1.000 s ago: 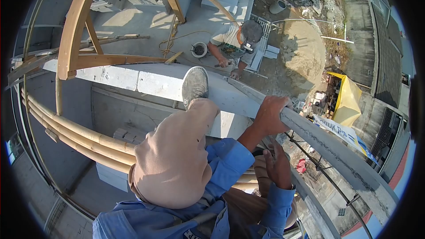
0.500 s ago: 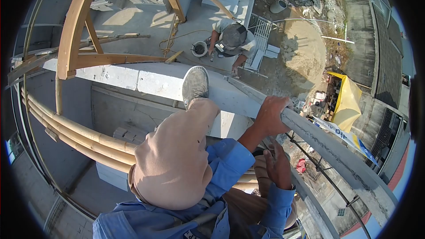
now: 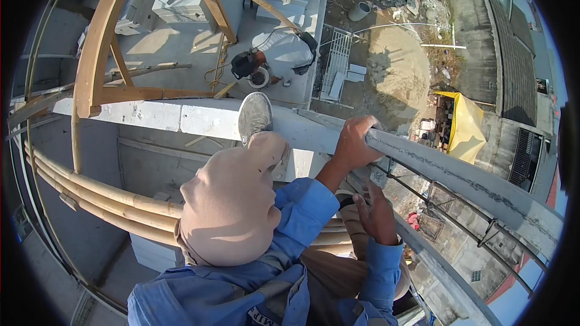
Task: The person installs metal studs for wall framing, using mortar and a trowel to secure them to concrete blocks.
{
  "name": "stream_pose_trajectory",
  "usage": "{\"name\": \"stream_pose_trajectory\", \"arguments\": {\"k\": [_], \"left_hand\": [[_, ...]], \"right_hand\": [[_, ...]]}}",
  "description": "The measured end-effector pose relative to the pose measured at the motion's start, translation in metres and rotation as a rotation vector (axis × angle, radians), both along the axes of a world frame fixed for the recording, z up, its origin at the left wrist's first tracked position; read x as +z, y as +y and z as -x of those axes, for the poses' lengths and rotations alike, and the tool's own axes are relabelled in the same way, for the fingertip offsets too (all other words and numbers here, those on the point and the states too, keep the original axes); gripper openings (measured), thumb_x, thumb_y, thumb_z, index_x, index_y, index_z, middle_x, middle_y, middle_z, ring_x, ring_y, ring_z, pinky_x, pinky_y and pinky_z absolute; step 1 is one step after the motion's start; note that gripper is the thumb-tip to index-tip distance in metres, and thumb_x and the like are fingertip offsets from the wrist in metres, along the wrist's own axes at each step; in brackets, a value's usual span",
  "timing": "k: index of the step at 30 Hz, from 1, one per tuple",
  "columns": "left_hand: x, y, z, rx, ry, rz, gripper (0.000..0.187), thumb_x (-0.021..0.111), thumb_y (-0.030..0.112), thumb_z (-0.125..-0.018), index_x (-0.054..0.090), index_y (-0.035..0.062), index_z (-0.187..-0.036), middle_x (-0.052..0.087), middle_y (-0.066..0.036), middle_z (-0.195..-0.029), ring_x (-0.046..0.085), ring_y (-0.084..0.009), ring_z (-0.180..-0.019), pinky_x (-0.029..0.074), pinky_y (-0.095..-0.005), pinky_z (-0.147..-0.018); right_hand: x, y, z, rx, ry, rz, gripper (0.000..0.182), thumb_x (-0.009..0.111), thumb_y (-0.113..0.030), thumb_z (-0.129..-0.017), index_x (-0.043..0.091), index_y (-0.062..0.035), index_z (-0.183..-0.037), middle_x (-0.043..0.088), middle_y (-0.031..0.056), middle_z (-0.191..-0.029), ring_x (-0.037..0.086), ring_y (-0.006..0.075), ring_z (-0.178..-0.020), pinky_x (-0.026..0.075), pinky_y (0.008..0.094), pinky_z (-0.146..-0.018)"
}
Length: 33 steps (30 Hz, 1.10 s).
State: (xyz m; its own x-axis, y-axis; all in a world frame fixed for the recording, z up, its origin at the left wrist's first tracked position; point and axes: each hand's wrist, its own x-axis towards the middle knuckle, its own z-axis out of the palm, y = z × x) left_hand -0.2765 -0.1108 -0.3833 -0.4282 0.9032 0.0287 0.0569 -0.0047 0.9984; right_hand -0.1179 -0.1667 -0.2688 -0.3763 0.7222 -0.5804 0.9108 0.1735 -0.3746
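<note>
My left hand (image 3: 356, 142) is wrapped over the near end of a long grey board (image 3: 462, 178) with a rough dark line along its face. The board slants down to the right. Below it, my right hand (image 3: 377, 212) has its fingers and thumb apart and holds nothing. It is close to a second grey board (image 3: 444, 271) that runs roughly parallel. Thin dark reinforcing bars (image 3: 450, 217), tied with wire, show between the two boards. My shoe (image 3: 254, 118) rests on top of the white block wall (image 3: 208, 115).
Several bamboo poles (image 3: 115, 188) run along the left, near a wooden frame (image 3: 99, 42). Far below, a person (image 3: 281, 54) bends over a bucket (image 3: 258, 77). A sand pile (image 3: 399, 66) and a yellow tarp (image 3: 468, 130) lie to the right.
The view has shifted, and the grey board sits at a flatter angle, showing more bars beneath it. My hands keep their poses. The person below has turned and leans over the bucket.
</note>
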Motion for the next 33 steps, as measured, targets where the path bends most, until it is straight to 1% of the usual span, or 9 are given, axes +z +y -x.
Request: {"name": "stream_pose_trajectory", "arguments": {"k": [4, 7, 13, 16, 17, 19, 26, 29, 33], "left_hand": [[-0.005, 0.002, 0.007, -0.051, -0.012, -0.063, 0.050, 0.091, 0.023, -0.061, 0.064, 0.0060, -0.099, 0.069, -0.013, -0.090, 0.069, -0.0320, -0.087, 0.054, -0.0425, -0.080], [0.001, 0.001, 0.013, -0.120, -0.125, 0.013, 0.056, 0.095, 0.036, -0.064, 0.064, 0.0042, -0.098, 0.071, -0.016, -0.090, 0.070, -0.0367, -0.085, 0.055, -0.0441, -0.080], [0.002, 0.005, 0.028, -0.263, -0.086, -0.079, 0.056, 0.091, 0.046, -0.075, 0.067, 0.0018, -0.101, 0.072, -0.015, -0.091, 0.069, -0.0205, -0.086, 0.053, -0.0361, -0.080], [0.026, 0.002, 0.034, -0.265, -0.180, -0.203, 0.053, 0.080, 0.046, -0.089, 0.066, 0.0010, -0.113, 0.066, -0.003, -0.096, 0.057, -0.0123, -0.090, 0.047, -0.0316, -0.083], [0.031, 0.003, 0.038, -0.289, -0.157, -0.214, 0.053, 0.080, 0.046, -0.089, 0.066, 0.0010, -0.113, 0.066, -0.003, -0.096, 0.057, -0.0123, -0.090, 0.047, -0.0316, -0.083], [0.035, 0.008, 0.045, -0.322, -0.140, -0.200, 0.054, 0.066, 0.048, -0.099, 0.063, 0.0006, -0.126, 0.066, -0.004, -0.116, 0.056, -0.0139, -0.106, 0.044, -0.0333, -0.098], [0.110, 0.023, 0.068, -0.424, -0.102, -0.264, 0.081, 0.035, 0.068, -0.105, 0.062, -0.0028, -0.132, 0.072, -0.014, -0.117, 0.065, -0.0226, -0.113, 0.046, -0.0385, -0.100], [0.161, 0.028, 0.063, -0.394, -0.148, -0.350, 0.072, 0.038, 0.065, -0.107, 0.066, -0.0005, -0.120, 0.071, -0.012, -0.106, 0.064, -0.0195, -0.101, 0.049, -0.0357, -0.094], [0.205, 0.033, 0.069, -0.446, -0.192, -0.316, 0.081, 0.031, 0.070, -0.106, 0.066, -0.0019, -0.120, 0.072, -0.013, -0.108, 0.066, -0.0230, -0.103, 0.050, -0.0392, -0.098]], "right_hand": [[0.014, -0.004, 0.003, 0.040, 0.091, -0.128, 0.054, 0.063, -0.031, -0.102, 0.052, 0.0005, -0.143, 0.064, 0.0281, -0.125, 0.065, 0.0477, -0.111, 0.053, 0.0514, -0.093], [0.037, -0.005, 0.009, 0.016, 0.056, -0.154, 0.054, 0.065, -0.030, -0.101, 0.052, -0.0001, -0.144, 0.064, 0.0268, -0.124, 0.065, 0.0471, -0.110, 0.053, 0.0514, -0.093], [0.076, -0.010, -0.002, 0.021, 0.214, -0.405, 0.057, 0.068, -0.030, -0.098, 0.051, -0.0011, -0.145, 0.064, 0.0256, -0.123, 0.065, 0.0462, -0.111, 0.053, 0.0503, -0.094], [0.093, -0.016, -0.011, 0.009, 0.283, -0.526, 0.057, 0.069, -0.030, -0.098, 0.052, -0.0007, -0.144, 0.065, 0.0250, -0.122, 0.065, 0.0457, -0.109, 0.053, 0.0503, -0.093], [0.097, -0.018, -0.014, 0.010, 0.296, -0.544, 0.057, 0.068, -0.032, -0.098, 0.053, -0.0006, -0.144, 0.065, 0.0247, -0.122, 0.065, 0.0454, -0.108, 0.054, 0.0503, -0.092], [0.105, -0.019, -0.021, -0.010, 0.324, -0.580, 0.058, 0.068, -0.033, -0.099, 0.053, -0.0004, -0.144, 0.065, 0.0245, -0.122, 0.066, 0.0452, -0.108, 0.054, 0.0504, -0.092], [0.124, -0.027, -0.033, -0.049, 0.365, -0.682, 0.060, 0.068, -0.036, -0.098, 0.052, -0.0008, -0.143, 0.065, 0.0240, -0.122, 0.066, 0.0447, -0.108, 0.054, 0.0506, -0.090], [0.127, -0.029, -0.037, -0.068, 0.395, -0.708, 0.059, 0.069, -0.036, -0.097, 0.052, -0.0013, -0.143, 0.066, 0.0233, -0.122, 0.067, 0.0448, -0.108, 0.055, 0.0514, -0.089], [0.103, -0.023, -0.040, -0.069, 0.369, -0.695, 0.060, 0.069, -0.038, -0.097, 0.054, -0.0009, -0.141, 0.067, 0.0234, -0.122, 0.067, 0.0445, -0.107, 0.056, 0.0509, -0.088]]}}
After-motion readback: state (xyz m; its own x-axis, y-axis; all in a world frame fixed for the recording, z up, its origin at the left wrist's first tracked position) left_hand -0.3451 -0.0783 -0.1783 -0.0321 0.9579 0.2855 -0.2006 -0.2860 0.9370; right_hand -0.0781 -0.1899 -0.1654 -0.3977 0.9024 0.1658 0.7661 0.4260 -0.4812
